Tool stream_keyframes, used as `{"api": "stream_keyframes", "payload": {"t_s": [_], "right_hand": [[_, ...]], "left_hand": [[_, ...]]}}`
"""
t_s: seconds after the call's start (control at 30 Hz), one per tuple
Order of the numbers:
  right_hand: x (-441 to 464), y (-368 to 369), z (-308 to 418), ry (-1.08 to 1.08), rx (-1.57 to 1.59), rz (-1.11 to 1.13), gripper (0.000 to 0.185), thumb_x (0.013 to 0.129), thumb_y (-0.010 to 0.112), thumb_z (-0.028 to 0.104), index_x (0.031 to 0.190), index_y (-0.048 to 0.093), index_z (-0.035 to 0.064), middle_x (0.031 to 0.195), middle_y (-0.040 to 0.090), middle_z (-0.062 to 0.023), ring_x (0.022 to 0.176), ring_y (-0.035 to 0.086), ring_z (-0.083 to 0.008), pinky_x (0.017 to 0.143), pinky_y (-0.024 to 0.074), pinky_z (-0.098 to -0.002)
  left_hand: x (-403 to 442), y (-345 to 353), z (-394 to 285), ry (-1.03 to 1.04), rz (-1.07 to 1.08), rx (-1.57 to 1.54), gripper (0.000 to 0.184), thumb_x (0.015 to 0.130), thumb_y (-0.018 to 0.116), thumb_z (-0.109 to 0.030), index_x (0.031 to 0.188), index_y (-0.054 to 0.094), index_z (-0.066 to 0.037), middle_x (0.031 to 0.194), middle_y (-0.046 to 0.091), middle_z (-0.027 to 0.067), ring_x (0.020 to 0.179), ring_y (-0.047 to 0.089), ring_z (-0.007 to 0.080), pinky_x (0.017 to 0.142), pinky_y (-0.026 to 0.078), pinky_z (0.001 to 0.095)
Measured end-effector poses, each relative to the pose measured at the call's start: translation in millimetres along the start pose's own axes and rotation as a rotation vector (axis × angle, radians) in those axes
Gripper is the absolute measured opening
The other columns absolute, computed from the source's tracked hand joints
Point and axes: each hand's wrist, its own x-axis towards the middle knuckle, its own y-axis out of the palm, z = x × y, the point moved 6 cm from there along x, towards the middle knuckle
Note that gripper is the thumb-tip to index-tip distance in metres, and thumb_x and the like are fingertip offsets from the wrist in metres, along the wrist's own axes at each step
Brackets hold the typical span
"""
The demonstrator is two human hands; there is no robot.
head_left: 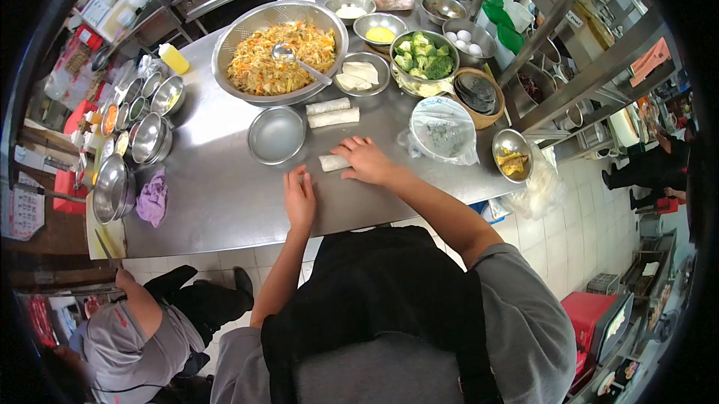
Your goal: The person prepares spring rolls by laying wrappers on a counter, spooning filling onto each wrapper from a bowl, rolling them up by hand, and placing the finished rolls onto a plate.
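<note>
On the steel table, a pale wrapped roll (330,163) lies under the fingers of my right hand (364,160), which rests on its right end. My left hand (299,193) is at the table just left of the roll, its fingers apart and holding nothing. Beyond my hands, two more pale rolls (334,117) lie side by side. A round metal bowl of clear liquid (276,136) stands to their left. Farther back is a large perforated bowl with a noodle and vegetable filling (278,56), a spoon (299,61) resting in it.
Bowls of broccoli (424,56), white slabs (358,75) and eggs (466,43) stand at the back right, near a plastic-covered bowl (442,130). At left are several small bowls, a yellow bottle (174,59) and a purple cloth (153,198). Another person (142,336) is at lower left.
</note>
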Motion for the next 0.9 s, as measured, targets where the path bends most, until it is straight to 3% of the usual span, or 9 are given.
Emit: {"api": "stream_keyframes", "payload": {"t_s": [0.1,0.23,0.33,0.5,0.63,0.9], "right_hand": [[9.4,9.1,-6.9,0.032,0.015,0.130,0.050,0.083,0.078,0.031,0.128,0.063,0.0134,0.126,0.058,-0.0088,0.122,0.054,-0.0314,0.100,0.0446,-0.0482],[16.5,3.9,-21.1,0.011,0.184,0.109,0.052,0.080,0.080,0.028,0.126,0.064,0.0106,0.123,0.061,-0.0130,0.120,0.056,-0.0346,0.101,0.0461,-0.0462],[22.8,-15.2,-35.9,0.049,0.267,0.053,0.050,0.081,0.080,0.028,0.125,0.065,0.0088,0.122,0.063,-0.0157,0.118,0.058,-0.0372,0.101,0.0472,-0.0446],[60.9,-53.2,-56.1,0.037,0.134,-0.147,0.047,0.083,0.077,0.030,0.124,0.065,0.0090,0.121,0.064,-0.0149,0.118,0.058,-0.0369,0.101,0.0463,-0.0458],[92.0,-49.3,-55.6,0.067,0.048,-0.165,0.044,0.084,0.077,0.028,0.123,0.067,0.0111,0.122,0.065,-0.0121,0.119,0.058,-0.0329,0.100,0.0439,-0.0504],[116.0,-22.0,-66.3,0.025,0.031,-0.161,0.053,0.082,0.078,0.027,0.131,0.064,0.0117,0.126,0.065,-0.0114,0.123,0.056,-0.0306,0.101,0.0433,-0.0500]], "left_hand": [[-12.8,-7.6,3.2,0.018,-0.042,-0.039,0.020,0.103,0.056,-0.015,0.117,0.060,-0.001,0.110,0.062,0.0130,0.082,0.058,0.0231,0.070,0.049,0.0337],[-28.4,-21.2,3.1,-0.055,-0.069,-0.102,0.018,0.101,0.057,-0.010,0.116,0.061,-0.002,0.112,0.064,0.0100,0.074,0.058,0.0181,0.064,0.049,0.0299],[-38.2,-34.4,3.6,-0.101,-0.070,-0.137,0.020,0.101,0.056,-0.009,0.119,0.060,-0.002,0.109,0.063,0.0113,0.076,0.060,0.0208,0.066,0.050,0.0327],[-54.3,-58.5,20.9,-0.147,-0.157,-0.125,0.022,0.101,0.056,-0.008,0.123,0.060,-0.004,0.113,0.067,0.0097,0.074,0.062,0.0157,0.065,0.051,0.0295],[-62.6,-78.6,21.9,-0.207,-0.194,-0.124,0.025,0.101,0.055,-0.006,0.125,0.060,-0.004,0.113,0.068,0.0097,0.074,0.063,0.0151,0.065,0.051,0.0294],[-73.8,-96.1,29.6,-0.221,-0.273,-0.142,0.024,0.100,0.055,-0.005,0.124,0.060,-0.005,0.110,0.067,0.0085,0.073,0.061,0.0152,0.064,0.050,0.0290]]}}
